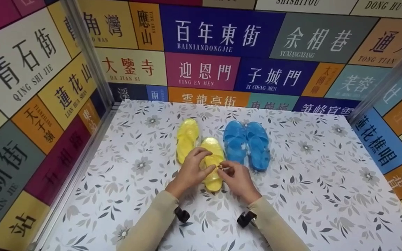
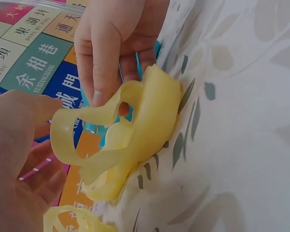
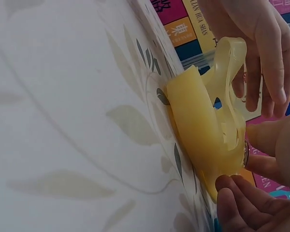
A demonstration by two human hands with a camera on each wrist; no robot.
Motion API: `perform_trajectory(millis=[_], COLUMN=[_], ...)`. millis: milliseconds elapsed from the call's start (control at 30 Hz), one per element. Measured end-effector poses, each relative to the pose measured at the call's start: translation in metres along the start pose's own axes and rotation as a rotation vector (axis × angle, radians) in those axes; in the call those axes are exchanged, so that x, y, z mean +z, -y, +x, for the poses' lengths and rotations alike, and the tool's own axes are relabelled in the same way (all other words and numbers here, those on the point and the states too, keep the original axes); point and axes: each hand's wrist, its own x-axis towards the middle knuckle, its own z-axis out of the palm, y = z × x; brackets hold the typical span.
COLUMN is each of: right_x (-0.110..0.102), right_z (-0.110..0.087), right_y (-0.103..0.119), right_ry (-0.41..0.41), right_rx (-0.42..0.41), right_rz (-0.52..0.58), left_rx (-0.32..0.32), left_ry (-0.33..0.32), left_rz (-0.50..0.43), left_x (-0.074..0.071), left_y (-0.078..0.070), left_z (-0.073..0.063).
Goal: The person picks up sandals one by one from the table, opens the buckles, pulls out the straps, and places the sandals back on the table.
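A yellow jelly sandal [image 1: 213, 184] stands sole down on the patterned tabletop, toe pointing away from me. My right hand [image 1: 237, 177] pinches the strap at a small metal buckle [image 3: 246, 153] on the sandal's right side. Over the sandal's left side curves my left hand [image 1: 194, 170], its thumb close to the buckle. In the right wrist view the left fingers [image 3: 273, 63] are loosely extended beside the straps. The raised ankle strap [image 2: 63, 137] loops beside the left hand in the left wrist view.
The other yellow sandal [image 1: 188, 134] lies just left and farther back. A pair of blue sandals [image 1: 258, 146] sits side by side to the right. Panels with printed street names [image 1: 201, 71] wall in the table at the back and both sides.
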Motion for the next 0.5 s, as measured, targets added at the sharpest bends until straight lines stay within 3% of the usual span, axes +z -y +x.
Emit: perform_trajectory(millis=[267,500], right_x=[-0.005,-0.007], right_z=[-0.011,-0.024], right_y=[0.001,-0.004], right_ry=[0.088,0.192], right_rx=[0.074,0.046], right_rz=[-0.006,0.023], left_rx=[-0.196,-0.445], left_ry=[0.000,0.130], left_rz=[-0.110,-0.167], left_x=[-0.008,-0.008], left_y=[-0.008,-0.013], left_z=[-0.028,-0.049])
